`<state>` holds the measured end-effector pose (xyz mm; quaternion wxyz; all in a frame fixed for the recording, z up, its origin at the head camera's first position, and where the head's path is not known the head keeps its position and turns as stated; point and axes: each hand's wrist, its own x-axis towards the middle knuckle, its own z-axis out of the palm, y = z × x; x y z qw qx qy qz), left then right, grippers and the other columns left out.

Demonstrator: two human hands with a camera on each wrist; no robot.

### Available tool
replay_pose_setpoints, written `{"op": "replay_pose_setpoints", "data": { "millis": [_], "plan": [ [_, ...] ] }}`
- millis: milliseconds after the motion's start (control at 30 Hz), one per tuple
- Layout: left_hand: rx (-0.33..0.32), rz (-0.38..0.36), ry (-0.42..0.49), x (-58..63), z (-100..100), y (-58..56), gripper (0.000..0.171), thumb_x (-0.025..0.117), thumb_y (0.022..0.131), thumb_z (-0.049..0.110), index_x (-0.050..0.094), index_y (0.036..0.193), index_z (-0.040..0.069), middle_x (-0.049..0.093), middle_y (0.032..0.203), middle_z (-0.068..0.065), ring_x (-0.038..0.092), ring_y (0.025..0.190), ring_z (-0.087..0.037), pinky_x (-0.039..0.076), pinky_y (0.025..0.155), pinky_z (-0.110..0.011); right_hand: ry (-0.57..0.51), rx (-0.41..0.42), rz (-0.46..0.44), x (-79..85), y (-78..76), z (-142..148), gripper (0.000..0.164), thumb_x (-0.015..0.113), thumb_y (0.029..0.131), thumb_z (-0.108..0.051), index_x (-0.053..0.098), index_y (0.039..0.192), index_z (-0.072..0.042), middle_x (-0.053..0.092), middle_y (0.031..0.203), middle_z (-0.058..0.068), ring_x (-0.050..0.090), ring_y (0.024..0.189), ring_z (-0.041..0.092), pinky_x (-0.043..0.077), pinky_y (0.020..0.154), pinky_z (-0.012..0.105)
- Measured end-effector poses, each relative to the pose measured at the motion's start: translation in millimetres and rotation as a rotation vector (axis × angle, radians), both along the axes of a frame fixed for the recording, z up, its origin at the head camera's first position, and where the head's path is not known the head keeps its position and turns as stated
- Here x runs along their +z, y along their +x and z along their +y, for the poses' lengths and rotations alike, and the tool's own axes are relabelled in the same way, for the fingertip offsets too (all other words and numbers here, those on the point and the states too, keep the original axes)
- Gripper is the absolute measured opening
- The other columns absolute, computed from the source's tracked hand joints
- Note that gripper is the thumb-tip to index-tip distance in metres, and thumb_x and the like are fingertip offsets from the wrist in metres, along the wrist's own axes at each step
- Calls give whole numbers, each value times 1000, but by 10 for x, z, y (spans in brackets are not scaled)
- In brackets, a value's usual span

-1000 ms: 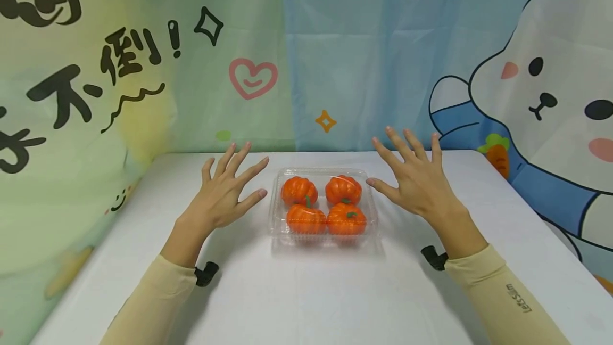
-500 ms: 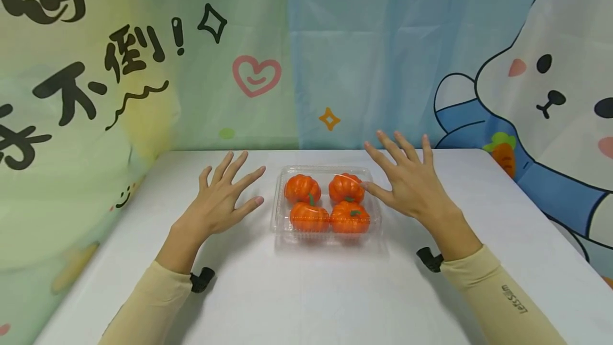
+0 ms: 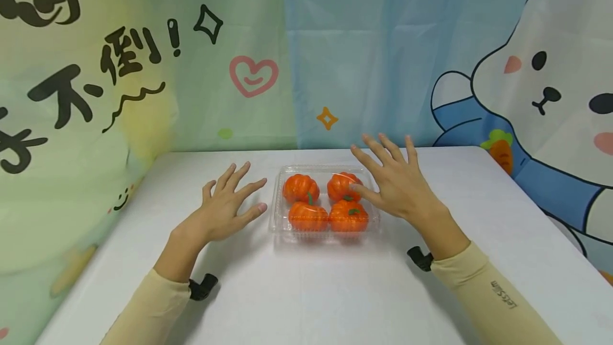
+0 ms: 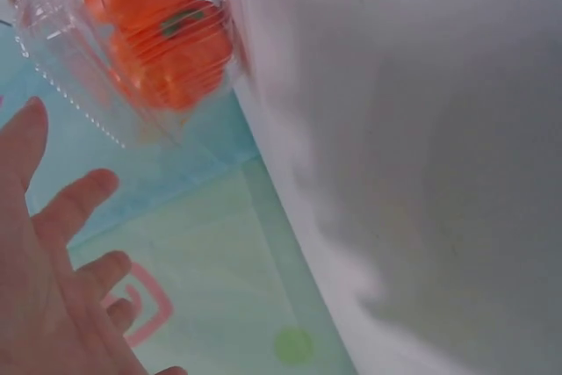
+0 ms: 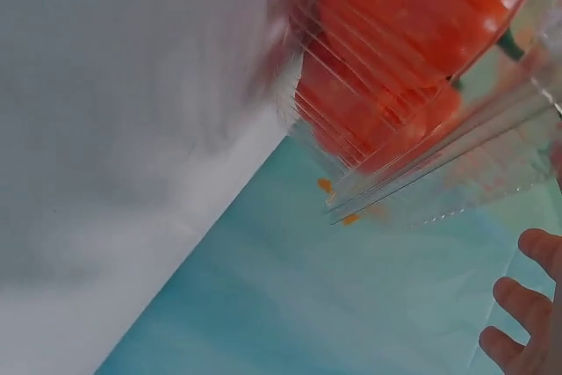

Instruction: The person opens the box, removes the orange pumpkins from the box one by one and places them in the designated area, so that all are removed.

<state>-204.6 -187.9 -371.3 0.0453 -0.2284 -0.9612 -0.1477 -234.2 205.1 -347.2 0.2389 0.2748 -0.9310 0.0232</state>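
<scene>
A clear plastic clamshell box (image 3: 276, 216) sits on the white table, holding several small orange pumpkins (image 3: 308, 217) with green stems. My left hand (image 3: 222, 212) hovers to the left of the box, fingers spread and holding nothing. On the other side, my right hand (image 3: 395, 188) is spread too, its thumb overlapping the box's right edge in the head view; whether it touches the lid I cannot tell. The left wrist view shows the box (image 4: 79, 103) apart from the left fingers (image 4: 79, 204). In the right wrist view the ridged box wall (image 5: 421, 164) stands above the right fingertips (image 5: 522, 300).
A white table (image 3: 316, 292) carries the box near its far edge. Behind it hangs a printed cloth backdrop (image 3: 354, 41) with hearts, lettering and a white cartoon animal. Small black wrist devices (image 3: 203, 286) are on both forearms.
My right hand has moved left, its thumb now in front of the box's right side. The left hand has dropped slightly. The box stays in place apart from slight camera shift.
</scene>
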Motion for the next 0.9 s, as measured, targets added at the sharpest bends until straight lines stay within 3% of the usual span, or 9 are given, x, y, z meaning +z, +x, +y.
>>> {"op": "replay_pose_setpoints", "data": {
  "millis": [300,533,700,900],
  "plan": [
    [11,-50,-12,-31,46,11,65,47,101,64,60,144,17,5,173,-5,-2,158,-37,10,112,-73,19,45,5,-31,31,-143,79,57,94,-66,39,159,-25,33,166,10,27,153,39,4,121,68],
    [17,-64,-19,-19,74,15,67,48,101,63,66,137,10,5,173,-7,-3,158,-37,9,113,-72,17,82,29,-66,32,-240,78,58,94,-66,43,157,-23,40,162,11,32,150,39,9,121,67],
    [8,-98,1,-19,85,27,60,49,101,62,70,130,13,4,173,-6,-4,158,-37,9,113,-72,11,114,33,-72,39,-300,77,60,93,-65,44,156,-23,42,161,11,33,150,38,11,121,66],
    [-1,-154,73,-30,109,55,43,51,101,62,72,113,26,9,173,-4,-4,158,-37,8,112,-74,-6,171,35,-67,57,-375,75,62,93,-61,46,155,-21,45,158,12,36,148,39,14,121,64]
  ]
}}
